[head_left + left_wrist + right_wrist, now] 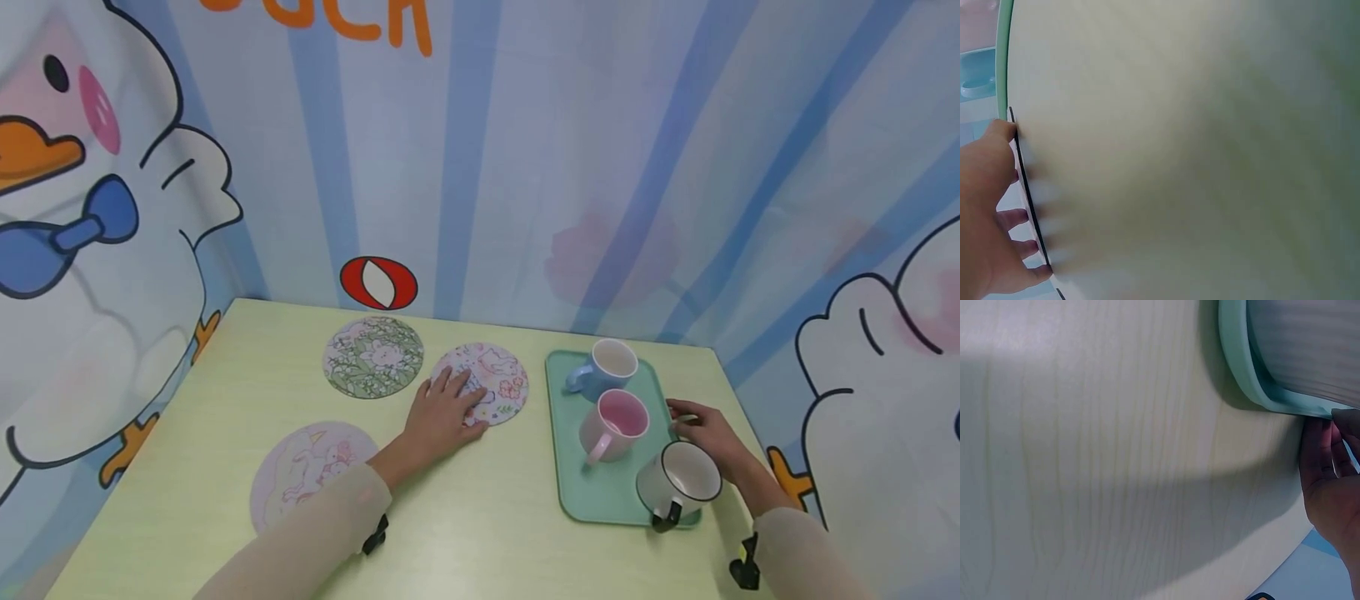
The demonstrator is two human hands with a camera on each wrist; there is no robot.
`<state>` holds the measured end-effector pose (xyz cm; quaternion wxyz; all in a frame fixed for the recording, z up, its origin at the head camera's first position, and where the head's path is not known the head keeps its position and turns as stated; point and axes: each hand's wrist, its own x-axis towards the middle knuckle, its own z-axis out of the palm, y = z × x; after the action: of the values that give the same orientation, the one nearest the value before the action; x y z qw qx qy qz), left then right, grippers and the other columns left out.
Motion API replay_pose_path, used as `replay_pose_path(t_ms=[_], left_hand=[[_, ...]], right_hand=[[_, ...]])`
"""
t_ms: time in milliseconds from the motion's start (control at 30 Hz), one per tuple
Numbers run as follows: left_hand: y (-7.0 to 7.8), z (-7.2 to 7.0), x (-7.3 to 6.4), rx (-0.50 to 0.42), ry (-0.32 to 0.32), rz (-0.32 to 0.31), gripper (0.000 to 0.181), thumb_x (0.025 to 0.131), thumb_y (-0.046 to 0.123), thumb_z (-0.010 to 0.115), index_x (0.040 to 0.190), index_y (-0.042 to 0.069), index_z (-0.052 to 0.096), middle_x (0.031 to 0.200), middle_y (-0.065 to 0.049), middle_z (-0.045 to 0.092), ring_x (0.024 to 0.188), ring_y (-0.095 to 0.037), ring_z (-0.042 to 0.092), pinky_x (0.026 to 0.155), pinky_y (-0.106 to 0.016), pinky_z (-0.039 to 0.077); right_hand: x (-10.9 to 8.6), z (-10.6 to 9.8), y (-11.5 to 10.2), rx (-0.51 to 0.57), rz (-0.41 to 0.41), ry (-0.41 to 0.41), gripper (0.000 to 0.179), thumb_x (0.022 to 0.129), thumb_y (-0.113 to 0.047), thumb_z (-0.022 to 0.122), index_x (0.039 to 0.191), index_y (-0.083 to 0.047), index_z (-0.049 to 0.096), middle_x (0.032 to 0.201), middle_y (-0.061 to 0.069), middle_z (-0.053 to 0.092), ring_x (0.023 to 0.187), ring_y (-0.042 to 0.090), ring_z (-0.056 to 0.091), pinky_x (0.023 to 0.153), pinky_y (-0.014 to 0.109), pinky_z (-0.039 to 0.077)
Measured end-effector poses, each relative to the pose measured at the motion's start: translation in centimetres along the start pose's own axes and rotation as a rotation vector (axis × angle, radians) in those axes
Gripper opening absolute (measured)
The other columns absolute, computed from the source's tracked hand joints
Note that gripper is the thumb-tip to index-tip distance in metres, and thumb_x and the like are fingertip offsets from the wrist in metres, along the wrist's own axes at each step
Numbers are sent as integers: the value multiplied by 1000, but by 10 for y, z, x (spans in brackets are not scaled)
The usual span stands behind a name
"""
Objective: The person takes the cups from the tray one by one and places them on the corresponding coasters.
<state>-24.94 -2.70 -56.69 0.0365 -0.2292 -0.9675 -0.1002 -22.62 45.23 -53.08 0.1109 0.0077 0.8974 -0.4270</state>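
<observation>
We see the left hand (442, 412) with its fingers spread and straight, resting on a thin round mat with pink, white and floral print (510, 392), which lies directly under the fingers near the far edge of the pale yellow wood-grain desk (465, 542). The right hand (708, 429) pinches the right rim of a mint-green rectangular tray (573, 467), thumb above and fingers below; the tray lies near the desk's right edge, just beside the floral mat. On it we find, from far edge to near, a light blue mug (600, 382) with its handle to the left, a pink mug (597, 432) at the middle, and a white mug with black rim and handle (660, 477) at the near right corner, hiding much of that corner. Beyond the left hand, a round green-and-white floral mat (372, 357) lies toward the desk's far edge. A larger round pale pink mat (296, 475) lies nearer the left edge, partly covered by the left sleeve (315, 533).
</observation>
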Motion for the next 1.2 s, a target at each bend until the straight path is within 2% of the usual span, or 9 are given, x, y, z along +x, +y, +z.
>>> replay_pose_path(t_ms=[433,733,1033,1200], left_hand=[[-2,3,11,7,-37,-16,62,104,61,56,158,30,53,170,-11,35,157,-43,26,120,-66,29],[-4,1,17,19,-61,-34,64,105,63,52,160,31,49,172,-10,32,158,-42,25,121,-65,28],[-6,2,22,42,-61,-36,64,106,63,50,161,31,48,172,-10,32,158,-41,25,121,-64,29],[-7,2,24,28,-56,-35,63,106,62,50,161,31,48,172,-10,32,159,-41,24,122,-64,29]], right_hand=[[2,-1,3,-10,-18,9,55,108,-6,53,157,11,38,138,35,54,127,51,57,80,32,54],[2,0,4,-16,-10,9,54,108,-6,52,158,11,37,139,36,53,126,50,57,79,33,55],[-12,1,-26,18,0,-7,53,106,0,52,155,15,38,136,39,53,124,53,57,79,34,55],[-3,1,-6,3,-8,-1,54,108,-3,52,157,13,37,137,38,53,126,53,56,79,34,54]])
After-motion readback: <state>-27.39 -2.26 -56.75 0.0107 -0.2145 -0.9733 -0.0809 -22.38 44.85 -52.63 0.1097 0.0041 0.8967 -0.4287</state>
